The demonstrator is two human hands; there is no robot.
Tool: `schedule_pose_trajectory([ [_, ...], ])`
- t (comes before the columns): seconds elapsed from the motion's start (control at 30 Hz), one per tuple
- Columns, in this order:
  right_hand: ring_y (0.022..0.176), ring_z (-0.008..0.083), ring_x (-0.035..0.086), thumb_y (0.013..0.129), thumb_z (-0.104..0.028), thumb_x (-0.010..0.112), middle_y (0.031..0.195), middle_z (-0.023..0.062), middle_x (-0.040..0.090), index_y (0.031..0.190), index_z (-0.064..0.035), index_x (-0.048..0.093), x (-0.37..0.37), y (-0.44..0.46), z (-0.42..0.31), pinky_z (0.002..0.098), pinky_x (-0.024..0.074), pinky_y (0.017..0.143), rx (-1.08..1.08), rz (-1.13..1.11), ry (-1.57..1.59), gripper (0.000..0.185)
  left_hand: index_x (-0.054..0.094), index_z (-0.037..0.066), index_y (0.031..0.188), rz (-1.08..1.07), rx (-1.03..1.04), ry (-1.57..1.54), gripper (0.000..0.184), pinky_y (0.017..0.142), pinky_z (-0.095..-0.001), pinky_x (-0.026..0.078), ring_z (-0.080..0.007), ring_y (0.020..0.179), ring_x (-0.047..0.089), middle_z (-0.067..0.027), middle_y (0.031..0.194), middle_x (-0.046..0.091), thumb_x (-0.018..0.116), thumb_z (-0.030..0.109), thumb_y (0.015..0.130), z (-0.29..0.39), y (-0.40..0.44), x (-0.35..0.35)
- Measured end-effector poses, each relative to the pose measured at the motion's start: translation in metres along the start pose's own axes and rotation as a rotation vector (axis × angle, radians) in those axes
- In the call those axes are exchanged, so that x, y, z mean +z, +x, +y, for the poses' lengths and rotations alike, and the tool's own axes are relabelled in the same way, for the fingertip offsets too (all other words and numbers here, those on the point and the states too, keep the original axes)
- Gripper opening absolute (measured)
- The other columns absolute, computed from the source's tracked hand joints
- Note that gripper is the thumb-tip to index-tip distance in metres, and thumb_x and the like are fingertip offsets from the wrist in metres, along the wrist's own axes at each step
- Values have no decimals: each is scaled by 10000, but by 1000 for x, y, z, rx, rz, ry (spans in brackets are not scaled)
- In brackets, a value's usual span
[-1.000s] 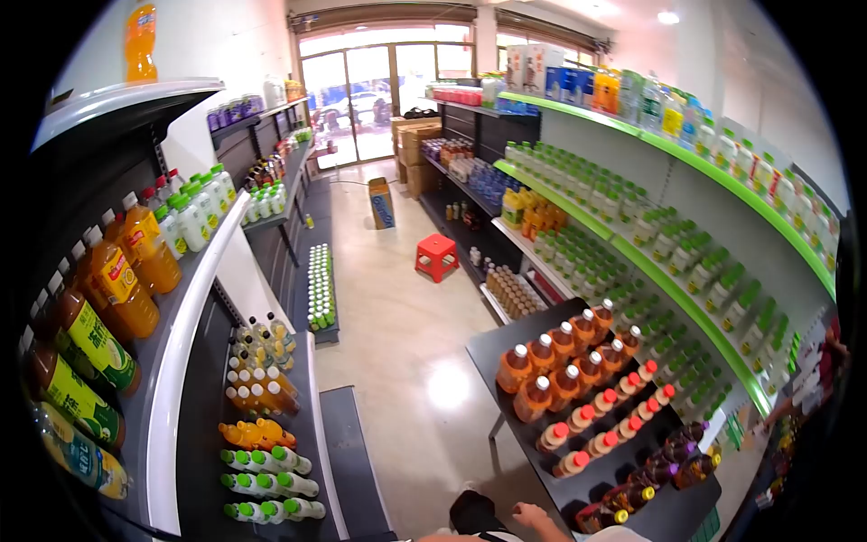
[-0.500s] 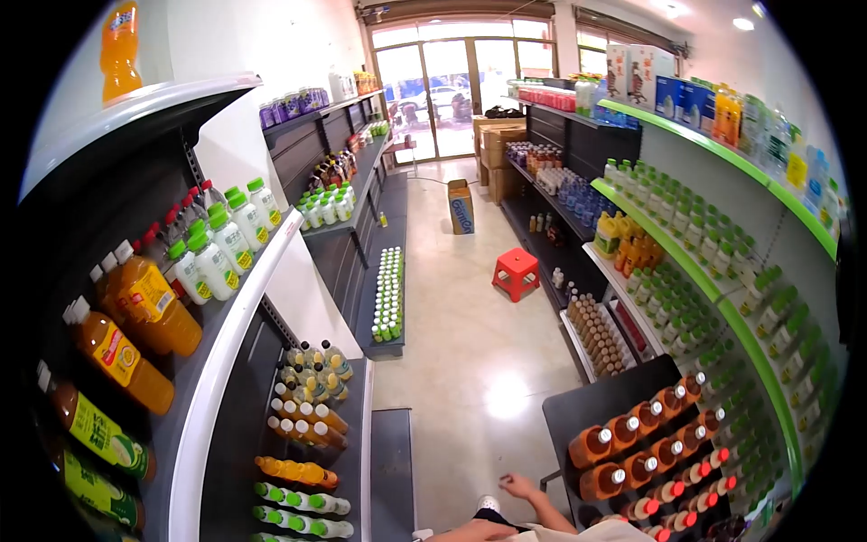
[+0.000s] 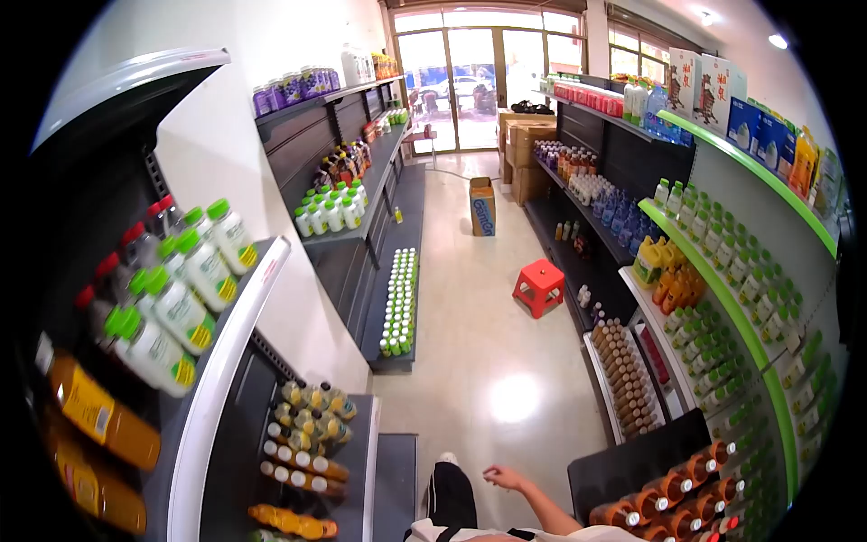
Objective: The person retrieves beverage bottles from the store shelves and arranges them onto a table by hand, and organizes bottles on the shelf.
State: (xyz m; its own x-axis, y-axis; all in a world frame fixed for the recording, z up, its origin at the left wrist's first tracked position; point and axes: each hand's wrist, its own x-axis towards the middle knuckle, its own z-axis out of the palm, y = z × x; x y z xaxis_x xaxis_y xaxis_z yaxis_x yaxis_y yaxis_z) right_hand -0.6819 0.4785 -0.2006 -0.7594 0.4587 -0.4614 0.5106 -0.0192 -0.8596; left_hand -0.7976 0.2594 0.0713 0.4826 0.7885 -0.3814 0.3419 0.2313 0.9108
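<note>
My right hand (image 3: 505, 478) hangs low over the floor aisle, its fingers loosely apart and holding nothing. Close to its right is a dark stand (image 3: 596, 474) bearing rows of amber drink bottles (image 3: 673, 486) with pale caps. My left hand is out of view. Below, one leg in dark trousers (image 3: 452, 497) with a white shoe (image 3: 447, 459) steps forward. On the left, white bottles with green caps (image 3: 185, 307) stand on a shelf beside large orange-brown drink bottles (image 3: 104, 411). Lower down, small bottles (image 3: 307, 461) fill another shelf.
A red plastic stool (image 3: 539, 287) stands on the aisle floor (image 3: 461, 361). Farther on is an upright open carton (image 3: 482, 208), with stacked boxes (image 3: 528, 158) behind it. Green-edged shelves (image 3: 722, 271) full of bottles line the right. Glass doors (image 3: 470, 86) close off the far end.
The view has moved forward along the aisle and turned slightly left. A leg has come into view in stride. The forearm at the bottom edge has left the view; my right hand remains empty.
</note>
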Motion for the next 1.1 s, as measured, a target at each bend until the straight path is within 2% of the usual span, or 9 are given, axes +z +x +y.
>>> schedule_pose_trajectory([
  [0.13, 1003, 318, 670, 865, -315, 623, 1090, 185, 704, 1058, -56, 719, -26, 31, 115, 413, 517, 870, 354, 53, -483, 337, 528, -3, 1354, -59, 64, 42, 511, 1024, -402, 436, -328, 1215, 550, -213, 1326, 574, 573, 346, 984, 4, 27, -87],
  [0.2, 886, 313, 688, 847, -319, 623, 947, 152, 732, 915, -72, 750, -43, -31, 161, 452, 510, 799, -98, 244, 104, 286, 526, -4, 1355, -90, 121, 101, 514, 1024, -403, 436, -329, 1213, 551, -214, 1326, 574, 573, 349, 984, 14, 46, -138],
  [0.3, 835, 299, 688, 835, -303, 627, 882, 150, 724, 864, -59, 744, -97, -6, 135, 443, 516, 761, 599, 379, -147, 272, 501, -11, 1373, -30, 336, 44, 551, 1024, -416, 438, -366, 1170, 573, -234, 1263, 605, 567, 375, 985, 14, 66, -200],
  [0.5, 733, 272, 687, 811, -271, 635, 754, 145, 709, 760, -34, 731, -127, 65, 123, 426, 527, 683, 611, 669, -46, 261, 492, 11, 1387, -16, 149, 0, 548, 1024, -427, 445, -370, 1177, 572, -225, 1286, 594, 561, 383, 989, 4, 54, -311],
  [0.53, 615, 216, 666, 886, -237, 593, 821, 133, 721, 925, 5, 689, -130, 80, 105, 374, 536, 535, 677, 545, 115, 264, 489, 12, 1389, -28, 114, -4, 549, 1025, -424, 444, -366, 1179, 571, -223, 1289, 593, 559, 383, 990, -1, 55, -325],
  [0.6, 743, 232, 695, 863, -286, 626, 899, 148, 730, 964, -1, 716, -121, 117, 59, 393, 560, 662, 714, 512, 399, 316, 485, 13, 1393, -40, 76, -12, 550, 1028, -418, 441, -357, 1182, 568, -218, 1295, 590, 556, 383, 992, -6, 63, -356],
  [0.9, 978, 269, 674, 861, -329, 627, 1086, 101, 722, 1124, -140, 737, -226, 278, 28, 387, 512, 895, 669, 254, -98, 342, 467, 18, 1413, -36, 38, -37, 554, 1038, -392, 430, -320, 1199, 559, -197, 1320, 580, 539, 383, 1003, -9, 164, -502],
  [1.0, 1025, 321, 667, 836, -306, 645, 1085, 147, 720, 1059, -69, 733, -301, 327, 47, 426, 502, 909, 207, 116, -200, 337, 460, 19, 1420, -19, 46, -39, 556, 1042, -383, 426, -307, 1205, 556, -190, 1329, 576, 533, 383, 1006, 4, 212, -554],
  [1.1, 849, 244, 689, 875, -316, 636, 984, 103, 717, 1122, -108, 723, -354, 392, -33, 413, 552, 777, 624, 415, 168, 335, 454, 21, 1426, -1, 58, -38, 557, 1045, -374, 422, -294, 1211, 553, -183, 1337, 573, 528, 383, 1009, 19, 260, -604],
])
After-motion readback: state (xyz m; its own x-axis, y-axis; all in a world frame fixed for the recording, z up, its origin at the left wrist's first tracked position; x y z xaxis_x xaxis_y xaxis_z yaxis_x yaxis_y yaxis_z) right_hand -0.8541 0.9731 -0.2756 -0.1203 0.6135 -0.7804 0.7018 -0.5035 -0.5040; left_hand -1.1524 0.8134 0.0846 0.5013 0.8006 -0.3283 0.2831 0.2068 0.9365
